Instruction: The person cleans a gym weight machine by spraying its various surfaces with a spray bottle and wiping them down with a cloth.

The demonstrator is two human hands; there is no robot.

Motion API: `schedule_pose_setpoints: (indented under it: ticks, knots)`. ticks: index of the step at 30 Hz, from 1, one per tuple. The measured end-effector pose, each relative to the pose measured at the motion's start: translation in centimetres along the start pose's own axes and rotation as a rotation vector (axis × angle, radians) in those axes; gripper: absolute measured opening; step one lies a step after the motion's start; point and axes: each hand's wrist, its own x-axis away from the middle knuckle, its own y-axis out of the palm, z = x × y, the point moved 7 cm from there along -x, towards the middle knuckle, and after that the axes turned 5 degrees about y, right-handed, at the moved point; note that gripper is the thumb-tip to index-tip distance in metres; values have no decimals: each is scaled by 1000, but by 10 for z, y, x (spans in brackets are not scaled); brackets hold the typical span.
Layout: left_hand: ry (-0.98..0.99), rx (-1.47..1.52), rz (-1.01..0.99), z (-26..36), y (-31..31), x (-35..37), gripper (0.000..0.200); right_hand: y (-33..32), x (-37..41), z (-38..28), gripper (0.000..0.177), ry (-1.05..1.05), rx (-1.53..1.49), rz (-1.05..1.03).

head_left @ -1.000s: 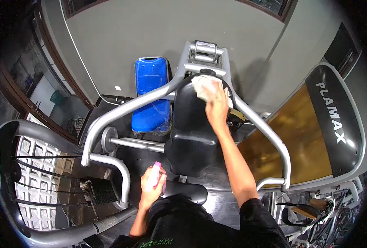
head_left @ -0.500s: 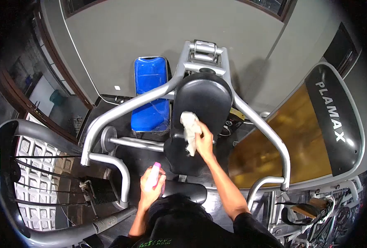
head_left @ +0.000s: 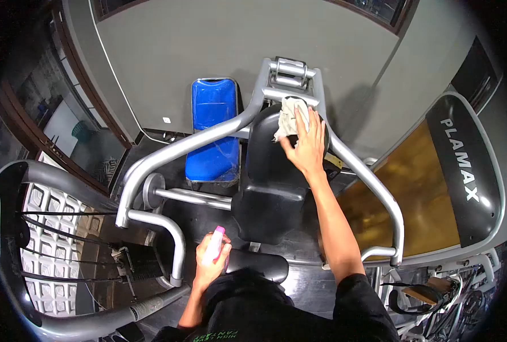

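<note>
My right hand (head_left: 307, 145) presses a white cloth (head_left: 289, 118) against the top of the black back pad (head_left: 268, 157) of a gym machine. The pad stands between two silver frame arms (head_left: 196, 142). My left hand (head_left: 209, 263) is held low and close to my body, wrapped around a pink spray bottle (head_left: 213, 245). Just beside that hand lies the black seat pad (head_left: 259, 263). My dark shirt fills the bottom of the view.
A blue padded bench (head_left: 211, 130) stands behind the machine on the left. A yellow and black PLAMAX panel (head_left: 457, 165) rises at right. A grey machine arm with cables (head_left: 48, 228) sits at left. Grey wall behind, dark floor below.
My right hand with the cloth went from the top of the back pad down to its middle, then back up to the top. The left hand with the bottle stayed put.
</note>
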Motion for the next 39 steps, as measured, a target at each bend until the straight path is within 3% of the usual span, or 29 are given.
schedule_pose_setpoints:
  ticks: [2, 5, 9, 15, 17, 20, 23, 25, 29, 31, 32, 35, 39]
  knots:
    - [-25, 2, -2, -2, 1, 2, 16, 0, 4, -2, 85, -27, 24, -72]
    - [28, -22, -32, 2, 5, -3, 16, 2, 11, 11, 66, -42, -14, -1]
    - [45, -37, -66, 2, 9, -3, 16, 8, 41, 19, 60, -122, 0, 32]
    - [4, 7, -86, -8, 14, -3, 16, 20, 81, 1, 64, -314, -75, -286]
    - [-8, 32, -99, -10, 17, -4, 16, 4, 66, -2, 62, -277, -173, -148]
    - [22, -10, -100, -7, 15, -9, 17, -18, 21, 7, 54, -52, -185, 138]
    - [10, 1, -73, -8, 11, -11, 18, -18, -28, 21, 42, 107, -123, 203]
    - [-26, -35, -70, -9, 7, -12, 19, -3, -59, 33, 39, 214, -259, 125]
    - [64, -132, -23, -9, -1, -19, 18, 34, -107, 49, 41, 230, -283, 40]
    - [53, -130, -4, -9, -2, -21, 16, 70, -113, 67, 46, 422, -57, -373]
    - [49, -128, -4, -12, -1, -22, 16, 77, -116, 73, 50, 437, -75, -427]
    - [-36, -88, -10, -26, 5, -26, 16, 92, -122, 89, 51, 485, -79, -524]
    - [11, -99, -7, -27, 18, -37, 15, 97, -126, 94, 47, 499, 3, -441]
